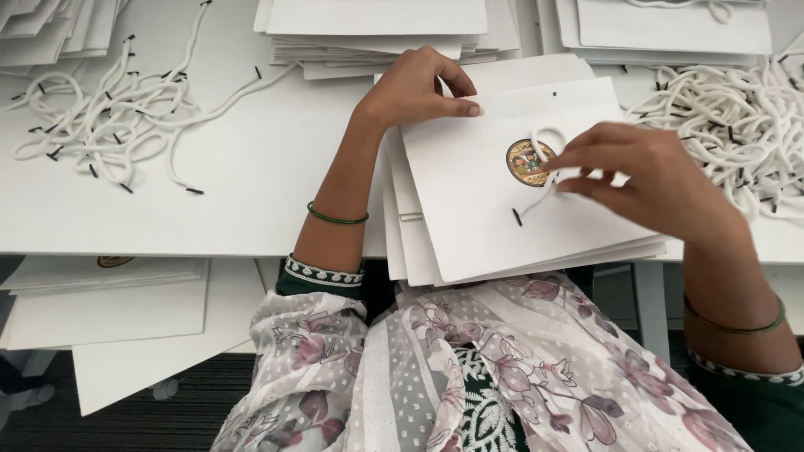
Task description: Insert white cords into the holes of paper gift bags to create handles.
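At the centre of the frame, the left hand (414,88) presses flat, fingers spread, on the top edge of a white paper bag (511,180) lying on the desk (234,184). The right hand (645,172) pinches a looped white cord (544,159) over the bag's round sticker (528,161). Keeping the bag pinned and the cord's black tip (517,217) free likely helps threading.

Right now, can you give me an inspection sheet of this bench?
Surface: white table, mostly covered.
Job's things: flat white paper bag with round emblem atop a small stack; white cord with black tips looped on it.
Clutter: loose white cords piled at left and right; flat bag stacks at the far edge.
Grips: left hand presses the bag's top edge; right hand pinches the cord.
Cables: nothing seen.
Surroundings: more flat white bags below the table edge; dark floor.
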